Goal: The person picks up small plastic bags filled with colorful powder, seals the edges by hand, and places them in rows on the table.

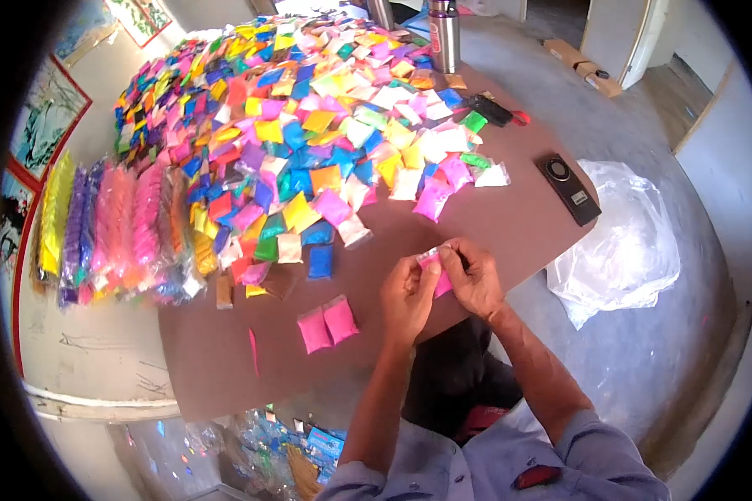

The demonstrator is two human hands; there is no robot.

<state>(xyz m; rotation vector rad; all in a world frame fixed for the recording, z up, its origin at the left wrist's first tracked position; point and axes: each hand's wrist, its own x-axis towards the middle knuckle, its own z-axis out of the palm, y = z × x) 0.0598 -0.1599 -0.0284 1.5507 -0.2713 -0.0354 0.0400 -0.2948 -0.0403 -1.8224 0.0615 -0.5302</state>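
Both of my hands meet near the front edge of the brown table, pinching a small pink packet (443,285) between them. My left hand (408,294) has thumb and fingers closed on its left side, near the top edge. On the other side, my right hand (474,280) grips the packet's upper right part, and the fingers hide much of it. Two pink packets (327,325) lie side by side on the table left of my hands. A thin pink strip (254,351) lies farther left.
A big heap of colourful packets (309,142) covers the table's far side. Bundled packet strips (113,225) hang at the left. A metal bottle (444,37) stands at the back; a black phone (568,189) lies at the right edge. A clear plastic bag (618,242) is on the floor.
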